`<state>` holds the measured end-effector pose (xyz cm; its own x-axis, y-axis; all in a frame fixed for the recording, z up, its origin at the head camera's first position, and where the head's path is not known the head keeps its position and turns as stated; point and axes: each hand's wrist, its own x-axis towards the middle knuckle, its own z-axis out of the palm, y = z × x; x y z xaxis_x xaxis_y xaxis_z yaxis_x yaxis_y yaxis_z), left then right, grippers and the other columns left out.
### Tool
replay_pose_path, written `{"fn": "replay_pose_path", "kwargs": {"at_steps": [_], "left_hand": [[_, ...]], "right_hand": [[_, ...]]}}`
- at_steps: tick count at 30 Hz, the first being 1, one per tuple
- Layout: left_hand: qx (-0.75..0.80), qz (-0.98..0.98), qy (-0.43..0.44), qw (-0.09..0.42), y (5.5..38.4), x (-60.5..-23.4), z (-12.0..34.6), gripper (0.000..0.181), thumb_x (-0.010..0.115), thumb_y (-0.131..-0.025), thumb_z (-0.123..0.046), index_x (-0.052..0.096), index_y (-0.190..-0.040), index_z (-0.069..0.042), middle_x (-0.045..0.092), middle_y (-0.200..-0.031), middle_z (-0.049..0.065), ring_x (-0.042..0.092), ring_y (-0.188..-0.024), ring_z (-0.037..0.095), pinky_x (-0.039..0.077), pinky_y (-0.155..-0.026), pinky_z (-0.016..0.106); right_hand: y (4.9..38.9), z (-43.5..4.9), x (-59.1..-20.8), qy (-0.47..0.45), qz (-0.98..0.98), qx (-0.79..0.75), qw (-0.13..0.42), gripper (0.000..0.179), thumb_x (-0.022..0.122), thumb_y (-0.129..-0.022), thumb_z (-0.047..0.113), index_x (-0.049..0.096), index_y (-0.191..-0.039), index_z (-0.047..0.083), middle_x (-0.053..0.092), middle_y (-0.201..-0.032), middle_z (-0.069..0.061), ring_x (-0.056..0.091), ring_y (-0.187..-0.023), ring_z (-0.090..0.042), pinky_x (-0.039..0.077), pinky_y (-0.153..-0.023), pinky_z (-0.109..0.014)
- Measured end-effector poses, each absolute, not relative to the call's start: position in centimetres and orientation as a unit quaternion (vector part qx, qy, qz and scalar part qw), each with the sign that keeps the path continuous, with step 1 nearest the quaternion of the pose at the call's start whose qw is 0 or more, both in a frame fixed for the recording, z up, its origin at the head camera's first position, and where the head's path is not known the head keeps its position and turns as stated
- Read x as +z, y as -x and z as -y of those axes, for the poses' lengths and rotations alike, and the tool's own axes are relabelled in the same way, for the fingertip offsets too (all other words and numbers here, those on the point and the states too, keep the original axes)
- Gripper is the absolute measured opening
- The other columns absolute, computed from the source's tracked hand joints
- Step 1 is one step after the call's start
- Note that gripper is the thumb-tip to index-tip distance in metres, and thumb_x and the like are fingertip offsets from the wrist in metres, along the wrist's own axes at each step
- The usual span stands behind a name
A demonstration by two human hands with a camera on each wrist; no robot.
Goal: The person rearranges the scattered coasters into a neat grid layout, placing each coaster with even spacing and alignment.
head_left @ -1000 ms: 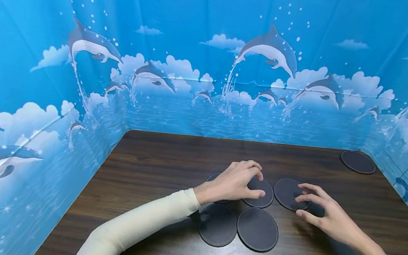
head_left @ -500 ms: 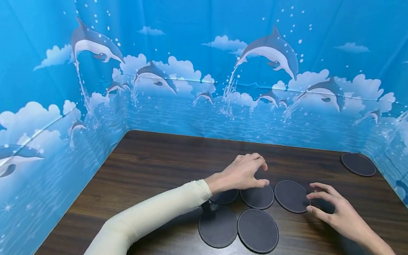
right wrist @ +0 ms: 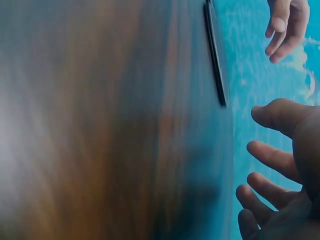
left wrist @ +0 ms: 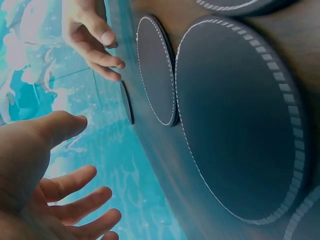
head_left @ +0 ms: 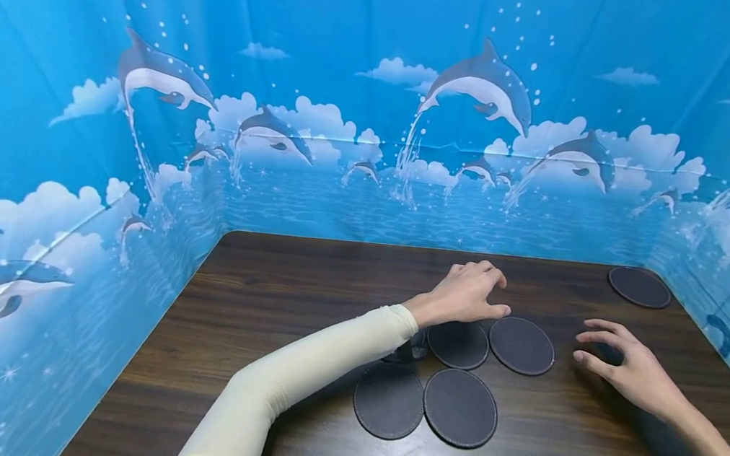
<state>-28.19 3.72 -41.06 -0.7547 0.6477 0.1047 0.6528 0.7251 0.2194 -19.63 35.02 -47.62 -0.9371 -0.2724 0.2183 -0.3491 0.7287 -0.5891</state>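
Observation:
Several round dark coasters with pale stitched rims lie flat on the table. In the head view my left hand (head_left: 466, 293) hovers over the back of the group, above the back middle coaster (head_left: 459, 345), holding nothing. Its fingers are spread and relaxed in the left wrist view. Just right of the rightmost coaster of the group (head_left: 522, 346), my right hand (head_left: 633, 367) hangs with loosely bent fingers and nothing in them. Two more coasters, front left (head_left: 389, 402) and front right (head_left: 461, 409), sit side by side. My left forearm partly hides the back left coaster.
Another coaster (head_left: 639, 287) lies alone at the table's far right corner. The dark wood table (head_left: 295, 280) meets a blue dolphin-print curtain (head_left: 341, 204) at its back and sides.
My left hand has moved right and farther back over the coasters. My right hand has drawn away to the right from the rightmost coaster of the group. The coasters appear unmoved.

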Motion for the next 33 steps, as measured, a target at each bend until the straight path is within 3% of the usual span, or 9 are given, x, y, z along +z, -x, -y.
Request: {"fn": "replay_pose_path", "kwargs": {"at_steps": [15, 17, 20, 24, 28, 33], "left_hand": [[-0.13, 0.94, 0.314, -0.014, 30.5, -42.5, -10.6, 0.056, 0.06, -0.098, -0.057, 0.055, -0.145, -0.027, 0.051, -0.137, -0.011, 0.049, -0.122, 0.01, 0.035, -0.103, 0.034], [-0.128, 0.943, 0.307, -0.019, 30.9, -42.9, -11.0, 0.057, 0.061, -0.098, -0.057, 0.054, -0.146, -0.027, 0.051, -0.137, -0.011, 0.05, -0.122, 0.011, 0.036, -0.102, 0.035], [-0.128, 0.947, 0.295, -0.019, 31.6, -43.1, -11.6, 0.057, 0.063, -0.097, -0.056, 0.055, -0.145, -0.027, 0.052, -0.138, -0.01, 0.051, -0.121, 0.012, 0.036, -0.1, 0.035], [-0.124, 0.951, 0.28, -0.034, 32.6, -43.1, -12.5, 0.058, 0.062, -0.097, -0.057, 0.054, -0.147, -0.028, 0.05, -0.138, -0.01, 0.049, -0.124, 0.013, 0.035, -0.101, 0.035], [-0.113, 0.952, 0.279, -0.05, 33.4, -43.2, -13.7, 0.059, 0.061, -0.098, -0.058, 0.051, -0.149, -0.031, 0.048, -0.141, -0.012, 0.046, -0.127, 0.012, 0.033, -0.103, 0.035], [-0.102, 0.953, 0.281, -0.055, 34.3, -43.1, -15.3, 0.063, 0.059, -0.098, -0.06, 0.045, -0.153, -0.034, 0.042, -0.149, -0.013, 0.041, -0.135, 0.011, 0.029, -0.109, 0.036]], "right_hand": [[24.1, -42.2, -47.6, 0.013, 0.962, 0.239, 0.129, 0.06, 0.063, -0.101, 0.04, 0.054, -0.121, -0.016, 0.038, -0.128, -0.044, 0.03, -0.121, -0.065, 0.02, -0.092, -0.079], [24.8, -42.7, -47.2, 0.034, 0.966, 0.228, 0.119, 0.065, 0.062, -0.101, 0.042, 0.052, -0.122, -0.019, 0.037, -0.127, -0.045, 0.03, -0.12, -0.065, 0.02, -0.093, -0.079], [26.0, -43.5, -46.5, 0.049, 0.973, 0.203, 0.1, 0.073, 0.061, -0.1, 0.046, 0.049, -0.123, -0.022, 0.039, -0.123, -0.046, 0.035, -0.116, -0.064, 0.029, -0.089, -0.075], [27.2, -44.5, -45.8, 0.03, 0.977, 0.201, 0.061, 0.073, 0.061, -0.099, 0.048, 0.057, -0.111, -0.023, 0.056, -0.098, -0.038, 0.053, -0.091, -0.054, 0.046, -0.066, -0.058], [28.0, -45.3, -45.9, 0.034, 0.977, 0.21, 0.007, 0.068, 0.06, -0.098, 0.053, 0.059, -0.085, -0.014, 0.056, -0.074, -0.019, 0.053, -0.069, -0.034, 0.042, -0.054, -0.04], [28.7, -45.5, -46.0, 0.093, 0.973, 0.207, -0.04, 0.083, 0.051, -0.096, 0.067, 0.054, -0.082, -0.015, 0.048, -0.074, -0.022, 0.048, -0.068, -0.034, 0.042, -0.053, -0.041]]}}
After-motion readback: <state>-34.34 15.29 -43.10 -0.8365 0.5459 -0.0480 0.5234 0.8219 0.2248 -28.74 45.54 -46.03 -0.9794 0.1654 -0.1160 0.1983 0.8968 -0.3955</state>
